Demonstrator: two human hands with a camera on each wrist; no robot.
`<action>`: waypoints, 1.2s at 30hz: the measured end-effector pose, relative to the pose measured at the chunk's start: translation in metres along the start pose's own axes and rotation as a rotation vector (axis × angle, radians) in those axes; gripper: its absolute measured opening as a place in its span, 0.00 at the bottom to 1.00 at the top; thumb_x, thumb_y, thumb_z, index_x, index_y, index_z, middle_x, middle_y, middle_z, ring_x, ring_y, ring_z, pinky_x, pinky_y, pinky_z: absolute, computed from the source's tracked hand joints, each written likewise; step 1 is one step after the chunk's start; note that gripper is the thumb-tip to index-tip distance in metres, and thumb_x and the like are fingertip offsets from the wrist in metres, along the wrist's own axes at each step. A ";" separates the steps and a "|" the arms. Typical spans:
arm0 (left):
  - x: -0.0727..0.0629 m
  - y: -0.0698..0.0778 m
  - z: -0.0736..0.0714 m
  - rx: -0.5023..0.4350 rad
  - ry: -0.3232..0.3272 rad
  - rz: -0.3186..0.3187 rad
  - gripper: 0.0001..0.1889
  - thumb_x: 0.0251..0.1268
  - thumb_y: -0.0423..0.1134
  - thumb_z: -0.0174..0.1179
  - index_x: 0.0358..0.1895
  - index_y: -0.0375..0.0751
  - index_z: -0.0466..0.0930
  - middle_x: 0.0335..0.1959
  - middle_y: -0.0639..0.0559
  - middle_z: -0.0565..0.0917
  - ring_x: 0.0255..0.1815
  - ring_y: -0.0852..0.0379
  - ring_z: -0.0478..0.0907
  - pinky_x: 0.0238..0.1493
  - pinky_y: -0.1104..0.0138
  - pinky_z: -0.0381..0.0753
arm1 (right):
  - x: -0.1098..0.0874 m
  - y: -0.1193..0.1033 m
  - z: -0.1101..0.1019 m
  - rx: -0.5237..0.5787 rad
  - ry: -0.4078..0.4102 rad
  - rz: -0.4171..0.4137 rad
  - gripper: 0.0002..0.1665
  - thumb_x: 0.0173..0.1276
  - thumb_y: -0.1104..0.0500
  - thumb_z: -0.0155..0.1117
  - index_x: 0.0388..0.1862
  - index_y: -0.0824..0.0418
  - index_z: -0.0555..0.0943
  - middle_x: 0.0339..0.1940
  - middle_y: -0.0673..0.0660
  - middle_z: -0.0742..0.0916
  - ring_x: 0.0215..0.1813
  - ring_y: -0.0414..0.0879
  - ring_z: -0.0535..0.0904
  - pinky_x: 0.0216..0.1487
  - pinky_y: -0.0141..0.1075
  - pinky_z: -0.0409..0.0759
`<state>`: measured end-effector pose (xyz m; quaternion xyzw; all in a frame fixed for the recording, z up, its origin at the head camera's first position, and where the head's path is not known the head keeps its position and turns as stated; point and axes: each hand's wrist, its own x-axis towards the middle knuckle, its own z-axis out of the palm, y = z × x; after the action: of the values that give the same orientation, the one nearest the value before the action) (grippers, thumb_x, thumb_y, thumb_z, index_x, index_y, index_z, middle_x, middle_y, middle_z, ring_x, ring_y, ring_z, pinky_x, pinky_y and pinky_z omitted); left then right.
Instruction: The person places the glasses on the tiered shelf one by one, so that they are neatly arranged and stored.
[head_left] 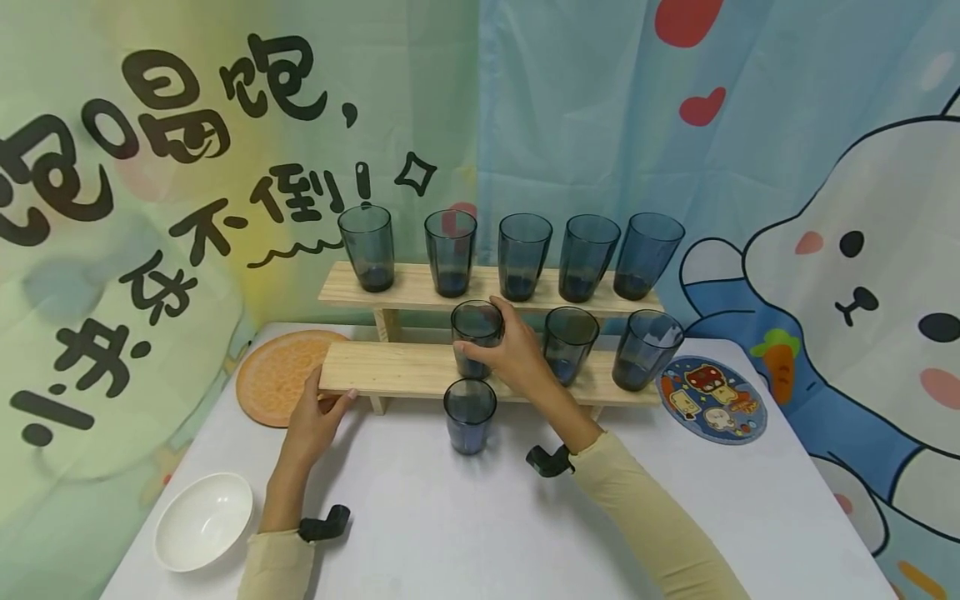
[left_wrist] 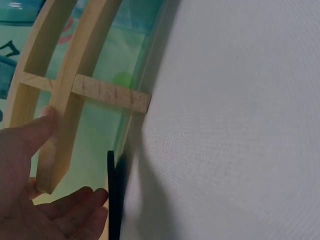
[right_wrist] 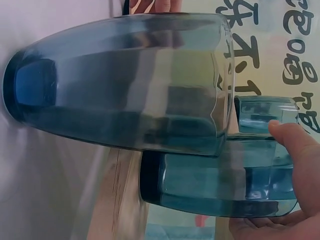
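Observation:
A two-tier wooden rack [head_left: 390,368] stands on the white table. At the left end of its lower board, my left hand [head_left: 313,423] pinches the wood, thumb on the front edge. My right hand [head_left: 519,348] grips a blue-tinted drinking glass [head_left: 474,323] upright at the lower board; whether its base touches the wood I cannot tell. Just in front of the rack, another glass [head_left: 470,423] stands on the table and looms large in the right wrist view. Two more glasses, one of them this glass [head_left: 568,342], stand right of my right hand on the lower board.
Several matching glasses [head_left: 451,250] line the upper board. A round orange mat [head_left: 288,375] lies left of the rack, and a blue patterned mat [head_left: 716,400] lies right. A white bowl [head_left: 204,521] sits at the front left. Printed curtains [head_left: 570,100] hang behind.

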<state>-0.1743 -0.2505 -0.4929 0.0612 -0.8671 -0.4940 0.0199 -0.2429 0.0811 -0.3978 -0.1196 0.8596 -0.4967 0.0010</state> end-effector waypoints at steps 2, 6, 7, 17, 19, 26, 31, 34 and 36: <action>0.000 0.000 0.000 -0.002 -0.001 0.000 0.43 0.83 0.49 0.58 0.87 0.41 0.41 0.81 0.28 0.60 0.76 0.30 0.70 0.72 0.43 0.75 | -0.001 -0.001 0.000 -0.015 -0.005 0.005 0.65 0.64 0.37 0.79 0.88 0.53 0.52 0.84 0.62 0.67 0.81 0.63 0.65 0.73 0.65 0.72; 0.000 0.000 -0.001 0.002 -0.005 0.005 0.44 0.83 0.50 0.58 0.87 0.41 0.41 0.81 0.27 0.60 0.76 0.30 0.70 0.73 0.42 0.74 | -0.006 -0.005 -0.001 -0.042 -0.012 0.012 0.69 0.62 0.35 0.80 0.89 0.52 0.49 0.87 0.61 0.61 0.84 0.64 0.61 0.74 0.68 0.68; -0.001 -0.001 -0.001 -0.003 -0.006 0.008 0.44 0.83 0.50 0.58 0.87 0.41 0.41 0.81 0.27 0.60 0.76 0.30 0.70 0.73 0.42 0.74 | -0.007 -0.006 -0.001 -0.046 -0.012 0.014 0.69 0.62 0.35 0.80 0.89 0.52 0.49 0.87 0.61 0.61 0.84 0.64 0.60 0.74 0.68 0.68; -0.004 0.002 -0.001 -0.031 -0.003 0.025 0.44 0.82 0.49 0.59 0.87 0.40 0.41 0.81 0.27 0.59 0.75 0.30 0.71 0.72 0.43 0.74 | -0.026 -0.014 -0.007 -0.084 0.018 -0.027 0.68 0.65 0.35 0.77 0.90 0.51 0.45 0.87 0.60 0.60 0.85 0.63 0.58 0.76 0.68 0.65; -0.004 0.003 -0.001 -0.031 -0.002 0.024 0.44 0.82 0.49 0.59 0.87 0.40 0.41 0.81 0.27 0.60 0.75 0.30 0.71 0.72 0.43 0.74 | -0.037 -0.017 -0.010 -0.063 0.050 -0.042 0.67 0.66 0.35 0.76 0.90 0.51 0.46 0.87 0.57 0.61 0.85 0.61 0.58 0.76 0.68 0.65; -0.004 0.003 0.000 -0.032 -0.003 0.020 0.43 0.82 0.49 0.59 0.87 0.42 0.42 0.79 0.27 0.62 0.74 0.30 0.72 0.72 0.43 0.75 | -0.076 -0.015 -0.012 0.024 0.170 -0.083 0.53 0.72 0.34 0.70 0.85 0.54 0.61 0.81 0.54 0.71 0.82 0.56 0.66 0.80 0.56 0.67; -0.002 0.002 0.001 -0.025 -0.006 0.020 0.43 0.82 0.50 0.58 0.87 0.42 0.42 0.81 0.28 0.61 0.74 0.30 0.72 0.71 0.42 0.75 | -0.093 0.002 0.000 0.069 0.178 -0.094 0.44 0.74 0.38 0.69 0.80 0.58 0.68 0.75 0.56 0.76 0.78 0.53 0.71 0.80 0.46 0.68; -0.001 0.000 0.001 -0.028 -0.004 0.025 0.43 0.82 0.50 0.58 0.87 0.42 0.43 0.80 0.28 0.61 0.74 0.30 0.72 0.71 0.42 0.75 | -0.097 0.015 0.011 0.067 0.132 -0.064 0.48 0.71 0.38 0.73 0.80 0.59 0.67 0.76 0.58 0.77 0.77 0.54 0.72 0.79 0.48 0.70; -0.001 0.000 0.000 -0.040 -0.002 0.027 0.43 0.82 0.49 0.59 0.87 0.43 0.43 0.80 0.29 0.61 0.74 0.30 0.72 0.71 0.42 0.75 | -0.098 0.022 0.019 0.067 0.098 -0.039 0.52 0.67 0.37 0.76 0.81 0.59 0.67 0.76 0.58 0.77 0.77 0.55 0.72 0.78 0.51 0.71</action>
<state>-0.1733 -0.2501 -0.4932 0.0486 -0.8579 -0.5108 0.0268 -0.1495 0.0955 -0.4375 -0.1117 0.8389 -0.5306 -0.0468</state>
